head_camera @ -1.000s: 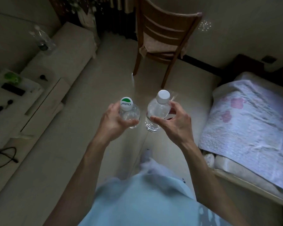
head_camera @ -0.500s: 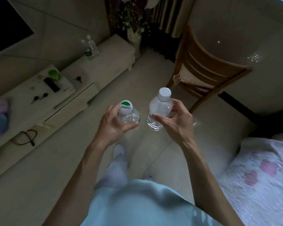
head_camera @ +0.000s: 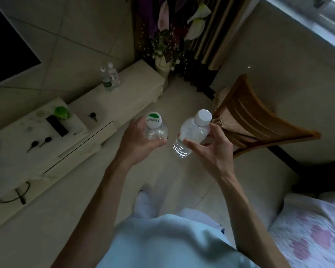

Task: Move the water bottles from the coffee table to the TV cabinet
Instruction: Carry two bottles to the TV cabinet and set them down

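My left hand [head_camera: 136, 143] grips a clear water bottle with a green-and-white cap [head_camera: 156, 130], held upright in front of me. My right hand [head_camera: 214, 149] holds a second clear bottle with a plain white cap [head_camera: 191, 133], tilted slightly to the right. Both bottles hang above the tiled floor. The long cream TV cabinet [head_camera: 132, 95] runs along the wall at the left. Two more water bottles [head_camera: 110, 79] stand together on its far end.
On the cabinet lie a green object [head_camera: 61, 112], a black remote [head_camera: 56, 125], small dark keys [head_camera: 40, 143] and a black cable [head_camera: 17, 194]. A wooden chair [head_camera: 253, 120] stands to the right, a flower vase [head_camera: 163, 64] in the corner, a bed with a floral cover [head_camera: 313, 235] at lower right.
The view has swung left and the cabinet with its two bottles has come closer to the middle. The chair and bed slid to the right. Both hands keep their bottles.
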`<state>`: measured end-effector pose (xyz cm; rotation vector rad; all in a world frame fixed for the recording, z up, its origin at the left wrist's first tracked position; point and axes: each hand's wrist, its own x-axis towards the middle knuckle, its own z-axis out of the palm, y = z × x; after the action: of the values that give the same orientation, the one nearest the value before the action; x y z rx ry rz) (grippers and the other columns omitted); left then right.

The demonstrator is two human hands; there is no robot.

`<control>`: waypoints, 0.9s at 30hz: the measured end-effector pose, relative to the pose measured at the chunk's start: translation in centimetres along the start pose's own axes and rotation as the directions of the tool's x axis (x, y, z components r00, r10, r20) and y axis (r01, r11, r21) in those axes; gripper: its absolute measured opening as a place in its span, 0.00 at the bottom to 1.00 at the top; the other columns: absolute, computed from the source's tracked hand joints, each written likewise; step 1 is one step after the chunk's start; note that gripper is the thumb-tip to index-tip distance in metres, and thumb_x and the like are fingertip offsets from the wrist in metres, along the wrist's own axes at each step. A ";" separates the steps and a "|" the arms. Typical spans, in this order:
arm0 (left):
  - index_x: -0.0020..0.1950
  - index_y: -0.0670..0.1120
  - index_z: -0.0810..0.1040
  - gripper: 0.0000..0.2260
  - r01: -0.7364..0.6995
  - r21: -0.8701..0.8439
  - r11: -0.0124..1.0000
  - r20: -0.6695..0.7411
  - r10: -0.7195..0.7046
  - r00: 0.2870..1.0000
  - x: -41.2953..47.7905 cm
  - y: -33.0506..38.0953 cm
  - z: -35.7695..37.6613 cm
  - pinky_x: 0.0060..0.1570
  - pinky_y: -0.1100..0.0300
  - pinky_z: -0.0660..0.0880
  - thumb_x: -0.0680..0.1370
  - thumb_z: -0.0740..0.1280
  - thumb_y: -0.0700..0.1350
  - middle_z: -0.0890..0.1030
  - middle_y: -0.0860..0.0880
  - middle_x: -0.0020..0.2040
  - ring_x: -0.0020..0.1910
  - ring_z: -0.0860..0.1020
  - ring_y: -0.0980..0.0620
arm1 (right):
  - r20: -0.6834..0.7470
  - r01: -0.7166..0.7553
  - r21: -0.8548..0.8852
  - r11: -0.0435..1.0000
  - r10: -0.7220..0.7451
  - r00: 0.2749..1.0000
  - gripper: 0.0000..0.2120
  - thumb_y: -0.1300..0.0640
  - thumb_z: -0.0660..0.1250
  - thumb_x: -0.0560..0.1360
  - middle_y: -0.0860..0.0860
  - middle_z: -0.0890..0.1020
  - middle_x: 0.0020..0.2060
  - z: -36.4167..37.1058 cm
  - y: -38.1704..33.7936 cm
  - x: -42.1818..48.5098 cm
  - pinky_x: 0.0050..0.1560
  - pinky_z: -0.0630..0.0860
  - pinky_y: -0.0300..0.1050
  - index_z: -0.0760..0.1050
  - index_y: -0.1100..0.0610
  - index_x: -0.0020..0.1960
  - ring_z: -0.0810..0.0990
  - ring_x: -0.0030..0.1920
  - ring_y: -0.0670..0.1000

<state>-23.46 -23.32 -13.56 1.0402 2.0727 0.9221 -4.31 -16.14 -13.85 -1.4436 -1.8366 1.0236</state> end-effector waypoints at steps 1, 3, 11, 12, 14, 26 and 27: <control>0.52 0.51 0.71 0.23 -0.003 -0.016 1.000 -0.005 0.003 1.000 1.0 0.2 -0.6 0.51 0.57 0.73 0.64 0.80 0.50 0.76 0.48 0.54 0.54 0.76 0.48 | -0.005 0.012 -0.006 1.000 -0.012 1.000 0.33 0.42 0.78 0.61 0.46 0.82 0.52 0.5 -0.4 0.8 0.46 0.82 0.52 0.75 0.51 0.61 0.82 0.50 0.47; 0.53 0.48 0.73 0.24 0.005 -0.024 1.000 -0.014 -0.005 1.000 2.5 0.2 -1.2 0.54 0.54 0.74 0.64 0.80 0.49 0.76 0.49 0.52 0.54 0.76 0.47 | -0.006 0.021 -0.020 1.000 -0.022 1.000 0.32 0.44 0.78 0.62 0.45 0.81 0.52 1.4 -1.2 2.1 0.45 0.82 0.50 0.74 0.52 0.62 0.82 0.50 0.47; 0.56 0.48 0.75 0.26 0.092 -0.039 0.995 0.050 -0.090 0.995 7.2 -1.8 -1.6 0.55 0.52 0.76 0.63 0.79 0.53 0.77 0.48 0.56 0.54 0.77 0.49 | 0.095 0.001 -0.097 0.995 0.008 0.995 0.32 0.48 0.79 0.63 0.49 0.81 0.55 4.6 -1.2 6.9 0.48 0.82 0.51 0.73 0.53 0.64 0.81 0.52 0.48; 0.55 0.49 0.74 0.26 0.109 -0.043 0.993 0.048 -0.107 0.993 7.9 -2.0 -1.6 0.55 0.51 0.76 0.62 0.79 0.53 0.78 0.49 0.55 0.53 0.78 0.50 | 0.110 -0.002 -0.103 0.995 0.014 0.994 0.32 0.48 0.79 0.63 0.50 0.81 0.56 4.9 -1.1 7.6 0.49 0.81 0.51 0.73 0.53 0.64 0.80 0.52 0.48; 0.55 0.52 0.75 0.28 0.126 -0.046 0.991 0.043 -0.124 0.991 9.5 -2.3 -1.8 0.54 0.51 0.78 0.60 0.78 0.57 0.79 0.50 0.54 0.52 0.79 0.51 | 0.142 -0.012 -0.101 0.995 0.026 0.989 0.33 0.47 0.79 0.63 0.50 0.80 0.57 5.6 -1.0 9.3 0.51 0.81 0.51 0.73 0.53 0.65 0.80 0.53 0.48; 0.56 0.53 0.76 0.30 0.205 -0.026 0.978 -0.038 -0.206 0.978 21.9 1.9 -1.7 0.53 0.53 0.78 0.58 0.78 0.60 0.80 0.51 0.54 0.51 0.80 0.54 | 0.248 0.004 -0.077 0.997 0.016 0.969 0.29 0.44 0.78 0.62 0.41 0.81 0.48 7.3 -2.4 25.5 0.49 0.81 0.46 0.74 0.47 0.60 0.82 0.47 0.44; 0.57 0.53 0.76 0.30 0.207 -0.024 0.978 -0.053 -0.208 0.977 22.8 2.3 -1.8 0.53 0.53 0.78 0.59 0.78 0.59 0.80 0.51 0.54 0.51 0.80 0.54 | 0.258 0.022 -0.091 0.996 0.003 0.966 0.29 0.43 0.78 0.62 0.41 0.81 0.48 7.5 -2.5 27.1 0.49 0.80 0.46 0.74 0.46 0.60 0.82 0.47 0.44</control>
<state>-35.02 -3.55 -15.83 0.7787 2.1660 0.8701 -18.31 8.20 -16.15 -1.4066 -2.0980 1.1818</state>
